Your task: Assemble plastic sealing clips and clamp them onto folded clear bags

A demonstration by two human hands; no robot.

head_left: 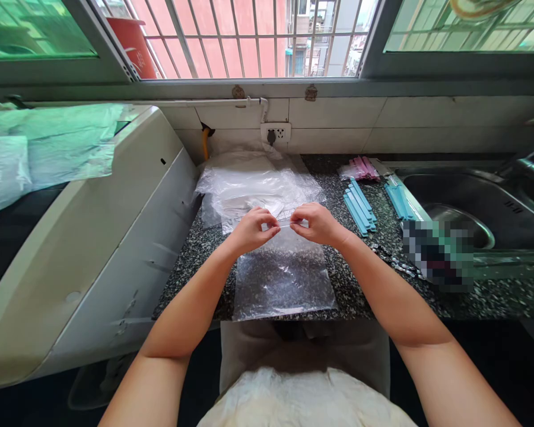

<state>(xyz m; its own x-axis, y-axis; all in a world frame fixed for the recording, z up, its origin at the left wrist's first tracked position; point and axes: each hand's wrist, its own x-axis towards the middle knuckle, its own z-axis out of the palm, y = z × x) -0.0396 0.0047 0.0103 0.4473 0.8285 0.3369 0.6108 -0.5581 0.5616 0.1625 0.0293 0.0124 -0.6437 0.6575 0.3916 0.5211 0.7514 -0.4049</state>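
A clear plastic bag (287,281) lies flat over the front of the speckled counter, its far edge raised between my hands. My left hand (253,228) pinches that edge between thumb and fingers. Close beside it, my right hand (315,224) pinches the same edge a few centimetres to the right. Just beyond both hands rests a pile of clear plastic bags (249,178). To the right of my right hand lie light blue strips (359,206), stacked side by side.
More blue strips (399,201) and a pink bundle (362,168) lie near the metal sink (454,201). A blurred-out item (438,255) sits at the sink's front edge. On the left stands a white appliance (115,249) with plastic sheets (48,148) on top. A wall socket (276,131) is behind.
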